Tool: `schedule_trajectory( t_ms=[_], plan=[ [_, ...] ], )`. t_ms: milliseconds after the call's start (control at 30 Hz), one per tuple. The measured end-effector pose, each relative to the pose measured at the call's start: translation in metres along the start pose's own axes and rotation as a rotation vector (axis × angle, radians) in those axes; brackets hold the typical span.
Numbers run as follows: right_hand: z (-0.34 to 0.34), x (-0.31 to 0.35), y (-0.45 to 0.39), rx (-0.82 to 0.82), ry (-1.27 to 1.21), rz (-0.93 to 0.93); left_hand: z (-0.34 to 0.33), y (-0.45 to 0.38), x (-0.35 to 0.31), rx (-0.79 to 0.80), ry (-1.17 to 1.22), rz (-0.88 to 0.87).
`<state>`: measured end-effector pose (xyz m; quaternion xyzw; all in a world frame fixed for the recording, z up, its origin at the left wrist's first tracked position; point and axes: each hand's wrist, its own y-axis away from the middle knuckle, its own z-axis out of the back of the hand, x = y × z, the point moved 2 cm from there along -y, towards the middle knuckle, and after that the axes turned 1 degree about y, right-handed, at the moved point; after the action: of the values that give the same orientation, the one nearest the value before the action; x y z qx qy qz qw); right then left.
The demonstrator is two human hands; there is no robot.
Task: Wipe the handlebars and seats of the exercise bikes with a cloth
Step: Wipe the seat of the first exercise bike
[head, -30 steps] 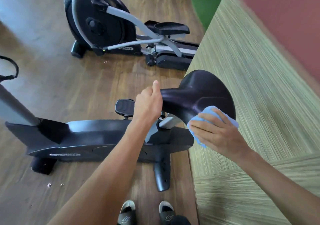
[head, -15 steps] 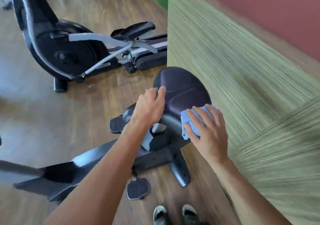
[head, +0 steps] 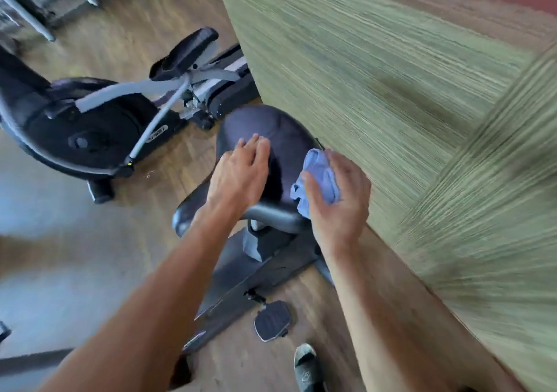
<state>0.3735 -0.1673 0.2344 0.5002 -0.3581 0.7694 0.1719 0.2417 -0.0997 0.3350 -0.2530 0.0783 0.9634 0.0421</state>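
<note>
The black seat (head: pixel 277 129) of the exercise bike (head: pixel 241 268) fills the middle of the head view. My left hand (head: pixel 241 174) rests on the seat's left side with its fingers straight. My right hand (head: pixel 337 192) grips a crumpled light blue cloth (head: pixel 319 174) at the seat's right edge, close to the wall. The bike's handlebars are out of view. The picture is blurred by motion.
A green striped wall (head: pixel 391 90) runs close along the right of the seat. An elliptical trainer (head: pixel 90 120) stands on the wooden floor (head: pixel 90 256) to the left. One bike pedal (head: pixel 272 321) and my shoe (head: pixel 307 367) lie below.
The view has swung left and closer over the seat. My left hand let go of the seat's nose and now lies flat on top. The cloth hand moved up the seat's right edge.
</note>
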Motion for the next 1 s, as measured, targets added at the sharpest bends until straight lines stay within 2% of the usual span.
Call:
schedule_trajectory(
  t_ms=[100,200,333,467,633,767,867,933,1000],
  plan=[
    [-0.005,0.007,0.046,-0.141,0.002,-0.123,-0.014,-0.003,-0.006,-0.059,-0.094,-0.077],
    [-0.013,0.008,0.035,-0.268,-0.038,-0.13,-0.017,0.0,-0.01,-0.096,-0.103,-0.014],
    [-0.012,-0.001,0.005,-0.225,0.01,-0.105,-0.02,0.004,-0.009,-0.086,-0.089,-0.051],
    [-0.008,-0.002,0.027,-0.23,0.038,0.043,-0.024,0.008,-0.014,-0.097,-0.086,-0.001],
    [-0.021,-0.012,0.091,-0.181,0.105,0.24,-0.025,0.004,-0.02,-0.135,-0.198,-0.064],
    [-0.017,-0.026,0.053,-0.236,-0.044,0.347,-0.029,0.004,-0.019,-0.185,-0.17,-0.082],
    [-0.008,-0.026,0.006,-0.216,-0.205,0.23,-0.034,0.004,-0.02,-0.217,-0.145,-0.094],
    [-0.008,-0.03,-0.024,-0.092,-0.236,0.07,-0.038,0.005,-0.02,-0.227,-0.126,-0.087],
    [-0.009,-0.031,-0.033,0.001,-0.2,0.014,-0.037,0.006,-0.019,-0.237,-0.093,-0.08]
  ],
)
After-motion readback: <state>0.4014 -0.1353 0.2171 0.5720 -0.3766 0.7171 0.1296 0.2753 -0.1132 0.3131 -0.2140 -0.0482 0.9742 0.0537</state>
